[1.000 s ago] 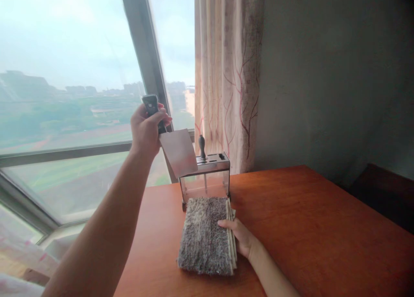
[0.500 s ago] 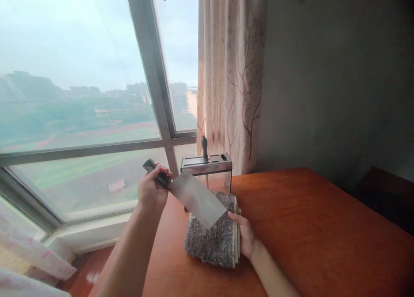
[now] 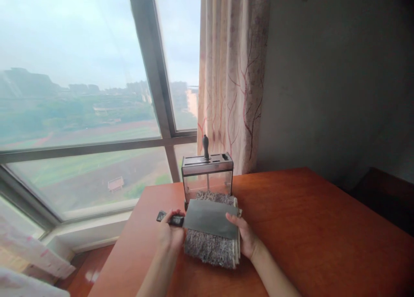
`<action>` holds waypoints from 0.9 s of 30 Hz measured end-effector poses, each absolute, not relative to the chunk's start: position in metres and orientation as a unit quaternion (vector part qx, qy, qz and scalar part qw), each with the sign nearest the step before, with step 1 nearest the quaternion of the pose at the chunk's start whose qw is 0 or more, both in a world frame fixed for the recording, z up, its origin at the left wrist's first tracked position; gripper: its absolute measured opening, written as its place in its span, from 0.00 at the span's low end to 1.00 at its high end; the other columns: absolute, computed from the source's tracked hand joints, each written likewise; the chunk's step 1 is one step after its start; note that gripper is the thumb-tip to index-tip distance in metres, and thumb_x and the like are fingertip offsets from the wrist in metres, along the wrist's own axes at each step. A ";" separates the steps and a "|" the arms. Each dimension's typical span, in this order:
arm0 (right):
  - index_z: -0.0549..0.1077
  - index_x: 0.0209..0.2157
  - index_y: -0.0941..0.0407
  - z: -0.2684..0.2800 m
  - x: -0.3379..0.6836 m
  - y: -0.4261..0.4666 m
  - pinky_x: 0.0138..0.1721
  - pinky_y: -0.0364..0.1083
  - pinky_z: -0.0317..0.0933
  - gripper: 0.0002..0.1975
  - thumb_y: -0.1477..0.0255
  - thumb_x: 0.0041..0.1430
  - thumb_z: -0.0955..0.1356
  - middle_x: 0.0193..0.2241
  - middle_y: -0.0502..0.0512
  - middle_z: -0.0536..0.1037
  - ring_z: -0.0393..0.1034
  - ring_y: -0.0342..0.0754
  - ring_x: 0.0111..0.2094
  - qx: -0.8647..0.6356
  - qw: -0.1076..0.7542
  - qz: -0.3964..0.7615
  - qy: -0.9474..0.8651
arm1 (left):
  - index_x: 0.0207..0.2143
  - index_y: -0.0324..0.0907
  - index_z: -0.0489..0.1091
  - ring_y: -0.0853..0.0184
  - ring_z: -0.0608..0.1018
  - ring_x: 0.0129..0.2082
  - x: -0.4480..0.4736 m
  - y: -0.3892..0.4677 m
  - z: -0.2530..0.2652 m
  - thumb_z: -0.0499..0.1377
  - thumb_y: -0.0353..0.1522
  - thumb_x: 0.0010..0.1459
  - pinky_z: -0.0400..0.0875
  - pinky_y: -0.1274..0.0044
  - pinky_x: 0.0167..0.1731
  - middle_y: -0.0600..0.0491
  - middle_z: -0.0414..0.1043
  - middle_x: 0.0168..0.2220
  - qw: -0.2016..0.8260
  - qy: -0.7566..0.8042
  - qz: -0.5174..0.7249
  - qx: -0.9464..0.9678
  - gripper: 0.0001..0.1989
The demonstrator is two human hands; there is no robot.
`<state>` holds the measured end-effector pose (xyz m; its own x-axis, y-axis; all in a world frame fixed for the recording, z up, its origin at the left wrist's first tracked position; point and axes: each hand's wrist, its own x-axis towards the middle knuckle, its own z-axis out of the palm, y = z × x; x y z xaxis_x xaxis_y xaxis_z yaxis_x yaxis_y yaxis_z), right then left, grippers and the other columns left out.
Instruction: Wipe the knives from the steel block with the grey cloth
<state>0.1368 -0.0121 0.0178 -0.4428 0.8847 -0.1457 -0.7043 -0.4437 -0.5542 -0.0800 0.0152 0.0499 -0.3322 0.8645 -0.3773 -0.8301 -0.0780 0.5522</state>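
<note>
A cleaver (image 3: 211,218) with a broad grey blade and black handle lies flat over a folded grey towel (image 3: 211,247). Its handle points left, and my left hand (image 3: 170,234) is closed around it. At the towel's right edge is my right hand (image 3: 246,236), its thumb on the end of the blade. The other right fingers are mostly hidden at the towel's folded side and seem to grip it. Just behind the towel stands a knife block (image 3: 207,171) with clear sides and a slotted metal top. One dark knife handle (image 3: 206,147) sticks up from it.
All of this rests on a reddish-brown wooden table (image 3: 307,228). A large window (image 3: 80,107) is on the left, with a low white sill (image 3: 93,232). A patterned curtain (image 3: 233,81) hangs behind the knife block, beside a grey wall (image 3: 323,81).
My left hand has lowered the cleaver, turning its blade from a slant above the towel to nearly level on it. My right thumb now lies over the blade's end.
</note>
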 end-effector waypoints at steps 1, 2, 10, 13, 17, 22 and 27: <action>0.74 0.46 0.61 0.017 0.137 -0.012 0.52 0.56 0.60 0.18 0.69 0.53 0.70 0.39 0.61 0.81 0.74 0.57 0.44 -0.222 0.486 0.819 -0.207 | 0.18 0.37 0.66 0.72 0.73 0.20 -0.079 0.013 0.049 0.51 0.20 0.54 0.72 0.79 0.25 0.52 0.68 0.19 0.585 0.357 0.728 0.019 0.14; 0.74 0.45 0.62 0.016 0.138 -0.011 0.51 0.55 0.61 0.18 0.69 0.54 0.69 0.39 0.61 0.81 0.74 0.56 0.44 -0.228 0.487 0.819 -0.200 | 0.19 0.37 0.66 0.72 0.74 0.21 -0.078 0.011 0.048 0.52 0.20 0.54 0.73 0.78 0.26 0.52 0.69 0.20 0.593 0.352 0.724 0.012 0.13; 0.74 0.47 0.63 0.020 0.152 -0.010 0.49 0.58 0.63 0.20 0.66 0.56 0.65 0.40 0.63 0.80 0.74 0.58 0.44 -0.178 0.475 0.845 -0.170 | 0.34 0.41 0.73 0.62 0.77 0.41 -0.079 -0.008 0.048 0.60 0.26 0.50 0.71 0.71 0.43 0.50 0.77 0.35 0.680 0.219 0.686 0.139 0.07; 0.74 0.47 0.63 0.025 0.157 -0.011 0.50 0.57 0.63 0.20 0.66 0.56 0.65 0.42 0.63 0.80 0.74 0.58 0.45 -0.168 0.487 0.839 -0.175 | 0.43 0.40 0.73 0.58 0.74 0.47 -0.077 -0.010 0.046 0.60 0.32 0.53 0.68 0.68 0.47 0.46 0.75 0.42 0.694 0.199 0.657 0.217 0.14; 0.74 0.46 0.62 0.028 0.160 -0.010 0.49 0.57 0.64 0.20 0.66 0.55 0.65 0.41 0.62 0.80 0.74 0.59 0.45 -0.179 0.504 0.829 -0.165 | 0.43 0.41 0.72 0.63 0.75 0.38 -0.082 -0.009 0.043 0.57 0.36 0.57 0.69 0.74 0.37 0.48 0.74 0.39 0.700 0.226 0.594 0.326 0.13; 0.75 0.45 0.62 0.027 0.162 -0.009 0.48 0.57 0.64 0.20 0.65 0.54 0.65 0.41 0.62 0.80 0.75 0.59 0.44 -0.184 0.490 0.834 -0.175 | 0.41 0.42 0.71 0.69 0.72 0.23 -0.091 -0.009 0.037 0.53 0.41 0.61 0.63 0.78 0.26 0.53 0.72 0.28 0.723 0.281 0.486 0.403 0.14; 0.74 0.46 0.62 0.026 0.165 -0.009 0.48 0.58 0.64 0.21 0.66 0.54 0.65 0.39 0.62 0.81 0.76 0.59 0.42 -0.192 0.483 0.836 -0.175 | 0.42 0.42 0.71 0.67 0.73 0.21 -0.084 -0.011 0.034 0.53 0.46 0.59 0.63 0.77 0.25 0.51 0.74 0.25 0.748 0.293 0.469 0.367 0.19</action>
